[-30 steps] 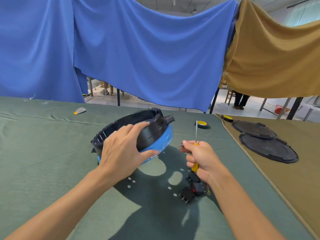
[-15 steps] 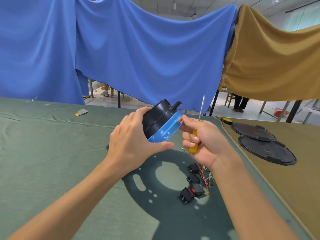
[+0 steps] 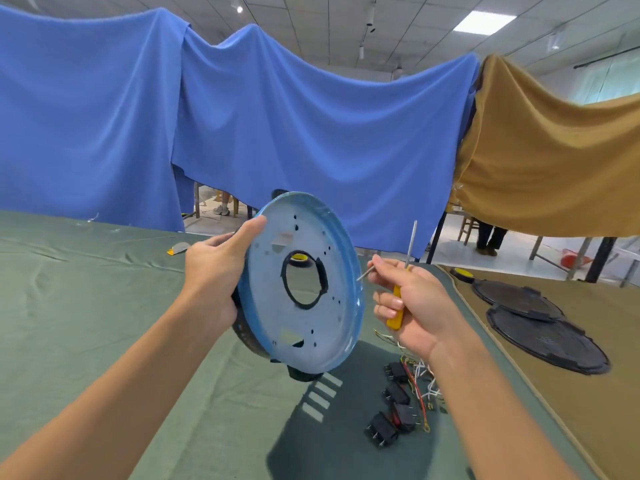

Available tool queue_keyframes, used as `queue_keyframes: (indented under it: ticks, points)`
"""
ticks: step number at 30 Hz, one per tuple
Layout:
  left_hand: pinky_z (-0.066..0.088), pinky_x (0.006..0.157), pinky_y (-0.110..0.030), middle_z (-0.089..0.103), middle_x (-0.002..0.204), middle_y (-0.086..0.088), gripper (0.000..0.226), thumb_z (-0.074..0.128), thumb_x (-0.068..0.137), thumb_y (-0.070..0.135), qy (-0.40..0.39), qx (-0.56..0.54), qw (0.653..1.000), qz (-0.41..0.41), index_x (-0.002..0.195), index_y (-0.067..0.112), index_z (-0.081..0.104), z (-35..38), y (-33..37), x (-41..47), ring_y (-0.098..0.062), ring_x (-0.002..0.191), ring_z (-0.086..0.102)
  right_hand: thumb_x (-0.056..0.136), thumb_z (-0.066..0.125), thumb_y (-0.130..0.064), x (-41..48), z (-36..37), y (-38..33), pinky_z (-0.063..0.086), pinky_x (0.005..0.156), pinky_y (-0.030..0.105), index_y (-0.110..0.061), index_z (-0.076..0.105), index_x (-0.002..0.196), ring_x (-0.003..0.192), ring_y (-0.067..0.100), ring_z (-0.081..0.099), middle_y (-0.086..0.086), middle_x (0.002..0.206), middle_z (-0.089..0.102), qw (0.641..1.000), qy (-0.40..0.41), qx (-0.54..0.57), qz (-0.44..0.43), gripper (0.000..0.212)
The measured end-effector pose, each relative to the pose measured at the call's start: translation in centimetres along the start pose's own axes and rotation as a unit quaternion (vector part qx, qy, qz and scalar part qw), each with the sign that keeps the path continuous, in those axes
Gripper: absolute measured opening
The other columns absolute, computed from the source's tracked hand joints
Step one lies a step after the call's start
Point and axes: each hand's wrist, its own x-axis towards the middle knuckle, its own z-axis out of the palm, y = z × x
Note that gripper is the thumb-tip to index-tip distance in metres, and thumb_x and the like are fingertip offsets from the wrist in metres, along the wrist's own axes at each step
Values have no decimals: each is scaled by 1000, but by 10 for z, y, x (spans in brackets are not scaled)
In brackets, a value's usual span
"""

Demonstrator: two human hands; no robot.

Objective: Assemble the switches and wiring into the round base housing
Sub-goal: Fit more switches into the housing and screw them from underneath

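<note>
My left hand (image 3: pixel 214 271) grips the round base housing (image 3: pixel 308 320) by its left rim and holds it up on edge above the table. Its blue underside faces me, with a large centre hole and several small holes. My right hand (image 3: pixel 412 306) holds a yellow-handled screwdriver (image 3: pixel 401 289), shaft pointing up, and pinches a small metal pin near the housing's right rim. Several black switches (image 3: pixel 394 407) with red and white wires (image 3: pixel 422 382) lie on the green cloth below my right hand.
Two black round covers (image 3: pixel 540 327) lie on the brown cloth at the right, with a yellow tape roll (image 3: pixel 462 273) behind them. A small grey and yellow scrap (image 3: pixel 177 248) lies far left on the green table (image 3: pixel 86 323). Blue and tan curtains hang behind.
My left hand lifted the housing off the table and turned it, so its blue underside now faces me. My right hand rose with the screwdriver and now sits apart from the rim.
</note>
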Motion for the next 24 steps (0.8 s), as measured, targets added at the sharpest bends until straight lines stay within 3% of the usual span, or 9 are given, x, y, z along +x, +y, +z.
queue_keyframes:
  ticks: [2, 6, 11, 18, 20, 22, 24]
  points:
    - [52, 43, -29, 75, 70, -4, 30, 87, 64, 41, 20, -17, 998, -54, 64, 14, 74, -9, -6, 8, -20, 52, 69, 93, 60, -12, 1, -1, 0, 25, 34, 16, -4, 57, 102, 38, 5, 29, 2, 65, 52, 1000, -2, -13, -2, 13]
    - [54, 48, -31, 74, 71, -4, 45, 85, 65, 46, 48, -21, 989, -137, 87, 9, 71, -27, -26, 21, -23, 55, 69, 91, 64, -12, 4, 2, 6, 27, 34, 17, -2, 57, 102, 39, 6, 28, 4, 66, 61, 997, -14, -74, -4, 17]
    - [54, 52, -32, 65, 63, -2, 44, 82, 65, 53, 32, -21, 976, -216, 80, 15, 67, -46, -40, 38, -23, 53, 62, 89, 66, -6, 15, 19, 12, 26, 36, 18, -2, 64, 92, 38, 7, 27, 11, 77, 71, 981, -56, -185, -11, 5]
    - [39, 44, -24, 45, 56, 2, 42, 78, 71, 49, 5, -32, 961, -276, 59, 14, 58, -80, -67, 63, -14, 48, 39, 88, 69, -11, 50, 50, 23, 33, 39, 11, -12, 68, 86, 46, -3, 51, 1, 77, 75, 894, -63, -437, -77, 2]
    - [40, 53, -25, 43, 67, 1, 39, 77, 72, 48, -31, -70, 953, -294, 68, 13, 59, -90, -75, 68, -16, 54, 41, 85, 71, -14, 61, 57, 28, 34, 41, 9, -17, 70, 84, 55, -2, 55, -1, 79, 74, 872, -62, -477, -89, 3]
    - [48, 76, -32, 53, 87, -5, 42, 77, 71, 47, -71, -110, 944, -303, 88, 10, 63, -96, -85, 72, -24, 77, 52, 84, 72, -14, 70, 62, 33, 33, 41, 9, -19, 71, 82, 55, -1, 54, 0, 80, 74, 868, -73, -484, -87, 5]
    - [36, 92, -36, 46, 110, -6, 54, 78, 69, 47, -97, -129, 938, -308, 105, 11, 61, -98, -91, 73, -26, 99, 39, 84, 72, -14, 77, 67, 39, 35, 44, 11, -21, 71, 82, 63, 3, 56, 0, 81, 74, 864, -88, -489, -87, 7]
